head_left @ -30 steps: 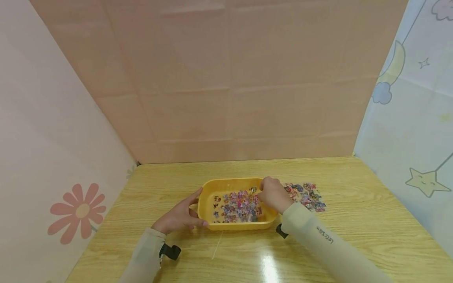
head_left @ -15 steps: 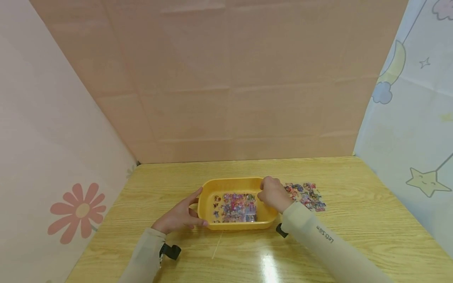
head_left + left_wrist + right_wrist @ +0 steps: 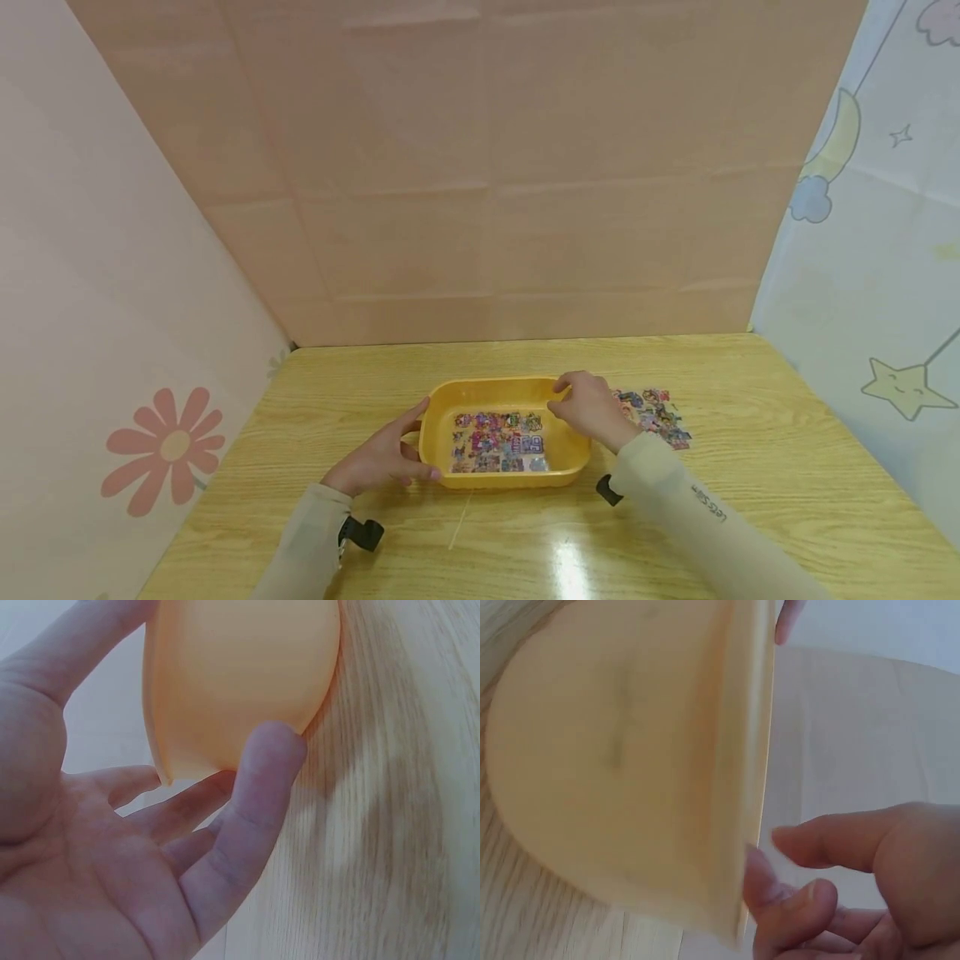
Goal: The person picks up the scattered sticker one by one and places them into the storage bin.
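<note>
A shallow yellow plastic tray stands mid-table in the head view. Flat, colourful cartoon cutouts lie inside it, mostly toward its left and middle. My left hand grips the tray's left end, thumb and fingers spread to its near and far corners. The left wrist view shows its fingers bent against the tray's outer wall. Over the tray's right end is my right hand. Its thumb and index finger stand apart with nothing visible between them, fingertips close to the tray's rim.
Another patch of colourful cutouts lies on the wooden table to the right of the tray, partly behind my right hand. A thin pale strip is on the table in front. Fabric panels enclose the back and sides.
My right hand has drawn slightly right and its thumb and index finger have parted. The cutouts in the tray look rearranged, leaving its right part barer. My left hand stays put.
</note>
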{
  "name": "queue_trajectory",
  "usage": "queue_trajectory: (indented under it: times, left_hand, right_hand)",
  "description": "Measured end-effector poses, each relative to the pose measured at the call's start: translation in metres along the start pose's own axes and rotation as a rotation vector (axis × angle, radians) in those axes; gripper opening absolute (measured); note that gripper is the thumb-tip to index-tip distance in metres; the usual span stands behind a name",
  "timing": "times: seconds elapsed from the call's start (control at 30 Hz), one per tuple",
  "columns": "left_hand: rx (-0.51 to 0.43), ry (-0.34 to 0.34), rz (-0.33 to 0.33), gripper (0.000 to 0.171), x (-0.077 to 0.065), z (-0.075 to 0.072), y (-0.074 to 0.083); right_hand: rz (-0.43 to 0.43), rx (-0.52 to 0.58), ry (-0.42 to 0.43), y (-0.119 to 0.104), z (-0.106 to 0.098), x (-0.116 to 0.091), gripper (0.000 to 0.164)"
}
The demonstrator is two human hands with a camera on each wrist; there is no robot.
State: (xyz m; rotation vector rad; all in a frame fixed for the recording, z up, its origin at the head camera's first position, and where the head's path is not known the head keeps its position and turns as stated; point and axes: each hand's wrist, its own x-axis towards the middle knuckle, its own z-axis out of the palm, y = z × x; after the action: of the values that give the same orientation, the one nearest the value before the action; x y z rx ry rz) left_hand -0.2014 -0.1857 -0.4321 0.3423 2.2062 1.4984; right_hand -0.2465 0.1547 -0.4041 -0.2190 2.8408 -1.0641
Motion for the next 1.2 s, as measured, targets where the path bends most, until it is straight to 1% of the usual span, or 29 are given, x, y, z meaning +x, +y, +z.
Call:
queue_trajectory:
  times: [0.13,0.2,0.3,0.47,0.6,0.77,0.93,1.2]
  left_hand:
    - [-0.004,-0.002,0.005,0.114,0.000,0.000,0.000]
    - [-0.005,0.000,0.005,0.114,0.000,0.000,0.000]
    - [-0.003,0.003,0.002,0.114,0.000,0.000,0.000]
    - [-0.001,0.003,-0.003,0.115,0.000,0.000,0.001]
    - [-0.002,0.001,-0.004,0.115,0.000,0.000,0.001]
    - [-0.009,-0.005,-0.002,0.115,0.001,0.000,0.000]
    - [-0.019,-0.011,-0.003,0.116,0.001,0.000,-0.001]
    - [-0.021,-0.007,-0.001,0.116,0.001,0.000,-0.001]
  right_hand:
    - [-0.057,-0.020,0.060,0.014,-0.009,0.000,0.031]
    - [-0.051,-0.021,0.065,0.021,-0.016,0.000,0.032]
    - [-0.041,-0.032,0.046,0.031,-0.026,-0.003,0.037]
    - [-0.013,-0.041,-0.011,0.051,-0.039,-0.009,0.048]
    - [-0.008,-0.057,-0.027,0.069,-0.047,-0.014,0.055]
    - [-0.016,-0.090,-0.033,0.087,-0.053,-0.020,0.058]
    - [0.023,-0.087,-0.045,0.102,-0.056,-0.022,0.063]
    - [0.011,-0.178,-0.017,0.127,-0.060,-0.024,0.065]
